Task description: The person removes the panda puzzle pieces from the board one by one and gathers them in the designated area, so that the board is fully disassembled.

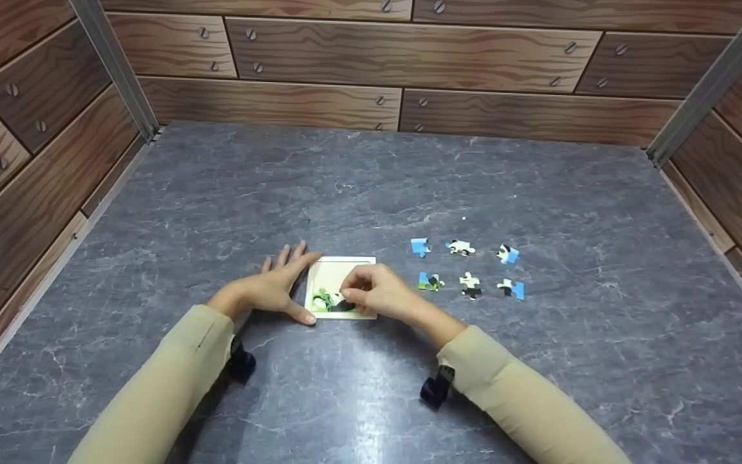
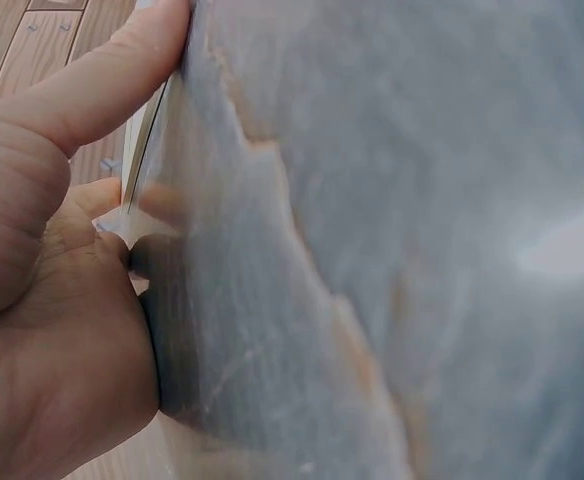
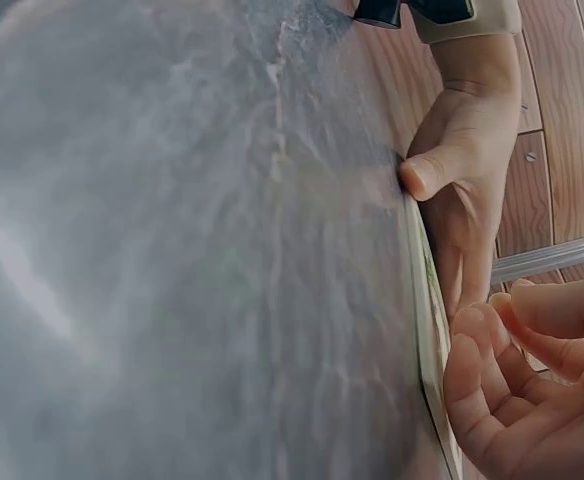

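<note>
A small light wooden puzzle tray (image 1: 341,261) lies on the table, with green, black and white puzzle pieces (image 1: 324,300) along its near side. My left hand (image 1: 271,287) is spread at the tray's left side, thumb at the near left corner and index finger at the far left one. Over the tray's near right part, my right hand (image 1: 380,293) has its thumb and index finger pinched together at a black and white puzzle piece (image 1: 340,303), partly hidden by the fingers. In the right wrist view, the curled fingers (image 3: 475,375) sit right beside the tray's edge.
Right of the tray, several loose jigsaw pieces lie in two rows, among them a blue one (image 1: 420,246), a white and black one (image 1: 470,285) and a blue-edged one (image 1: 512,288). Wood-patterned walls (image 1: 409,55) enclose the grey marbled table (image 1: 268,187).
</note>
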A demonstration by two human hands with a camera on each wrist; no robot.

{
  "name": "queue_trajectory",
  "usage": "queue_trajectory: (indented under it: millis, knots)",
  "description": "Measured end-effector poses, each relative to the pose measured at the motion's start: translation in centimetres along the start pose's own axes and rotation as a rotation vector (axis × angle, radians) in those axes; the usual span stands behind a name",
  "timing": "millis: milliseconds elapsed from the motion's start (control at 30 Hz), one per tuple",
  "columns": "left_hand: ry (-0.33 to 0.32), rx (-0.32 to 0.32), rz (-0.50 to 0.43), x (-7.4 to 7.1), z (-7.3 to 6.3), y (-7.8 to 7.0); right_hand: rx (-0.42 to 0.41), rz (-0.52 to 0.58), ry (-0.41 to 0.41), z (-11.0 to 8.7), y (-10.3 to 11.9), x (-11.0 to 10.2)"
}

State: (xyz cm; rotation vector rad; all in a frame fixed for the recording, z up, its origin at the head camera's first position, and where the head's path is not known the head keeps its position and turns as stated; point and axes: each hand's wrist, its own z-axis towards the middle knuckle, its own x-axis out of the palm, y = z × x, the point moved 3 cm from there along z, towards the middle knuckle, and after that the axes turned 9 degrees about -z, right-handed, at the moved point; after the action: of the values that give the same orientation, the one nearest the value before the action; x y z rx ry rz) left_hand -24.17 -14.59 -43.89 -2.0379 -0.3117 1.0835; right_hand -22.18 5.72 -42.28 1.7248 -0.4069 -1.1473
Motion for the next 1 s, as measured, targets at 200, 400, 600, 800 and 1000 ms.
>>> queue_trajectory:
  millis: [200,400,600,800,1000]
  knots:
    - [0.001,0.009,0.003,0.0,0.0,0.0,-0.006,-0.003,-0.002,0.6,-0.1,0.6]
    - [-0.003,0.017,0.008,-0.1,-0.1,-0.1,-0.014,-0.036,-0.009,1.1,0.2,0.9]
    - [-0.005,0.017,0.012,0.0,-0.1,-0.1,0.015,-0.056,-0.023,1.6,0.1,1.3]
    - [0.003,0.017,-0.011,0.0,-0.1,0.0,0.051,-0.195,-0.048,1.9,0.1,1.6]
    - [-0.002,0.015,-0.012,0.0,-0.1,-0.2,0.024,-0.355,-0.076,2.1,0.2,1.7]
